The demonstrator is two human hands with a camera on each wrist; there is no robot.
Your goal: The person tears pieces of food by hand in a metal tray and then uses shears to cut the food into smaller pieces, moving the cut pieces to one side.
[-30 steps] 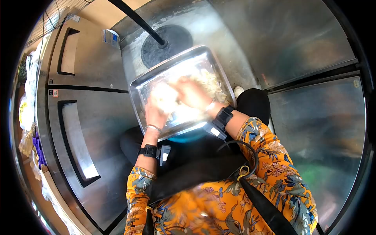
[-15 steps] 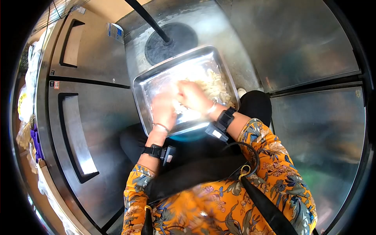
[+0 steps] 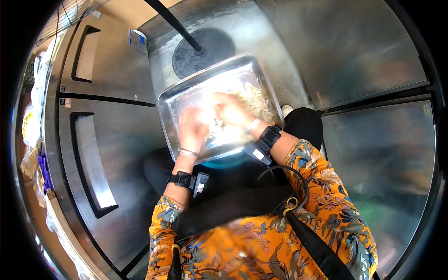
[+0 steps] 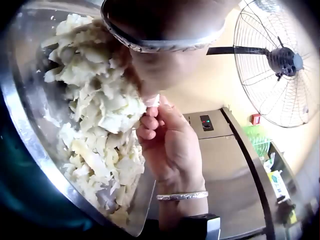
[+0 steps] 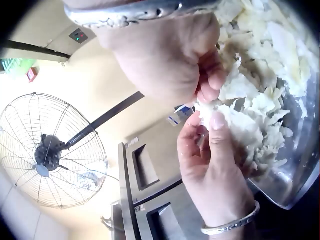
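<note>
Above the middle of the metal tray [image 4: 36, 150], a white piece [image 4: 152, 101] is pinched between thumb and fingers by both the left hand [image 5: 215, 170] and the right hand [image 4: 172, 142]. Tearing seems to be in hand; a parting pull, then release, would next be called for. Pale shreds [image 4: 107, 110] are heaped along the tray's right edge; past its far edge, a round dark base [image 3: 219, 44] is seen.

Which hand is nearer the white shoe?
Right. The right hand is over the steel tray, left of the white shoe; the left hand, also over the tray, is farther left.
</note>
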